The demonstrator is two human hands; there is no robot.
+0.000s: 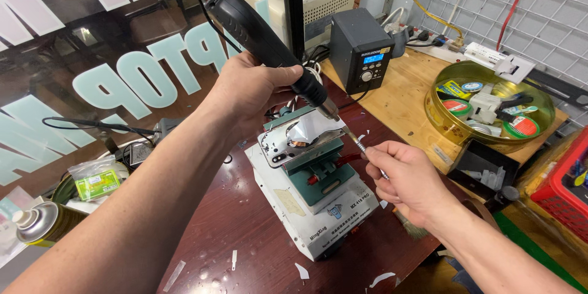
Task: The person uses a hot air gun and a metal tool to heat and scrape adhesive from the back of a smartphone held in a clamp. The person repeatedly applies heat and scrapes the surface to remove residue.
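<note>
Left hand [254, 89]: you're gripping the black plastic hot-air gun [263, 33] by its stiff handle.
Right hand [404, 174]: you're pinching thin metal tweezers [358, 143]; likely slippery.
Phone: silver-backed phone [300, 135], clamped below the nozzle, probably fragile.

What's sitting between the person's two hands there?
In the head view, between the left hand gripping the black hot-air tool and the right hand holding a thin metal tool lies a phone clamped on a green fixture.

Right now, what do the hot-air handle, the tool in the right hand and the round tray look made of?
Hot-air handle: matte black plastic, dull sheen, metal nozzle. Thin tool in the right hand: probably steel, bright glints. Round tray: likely tin, glossy gold rim. The left hand grips the handle.
</note>
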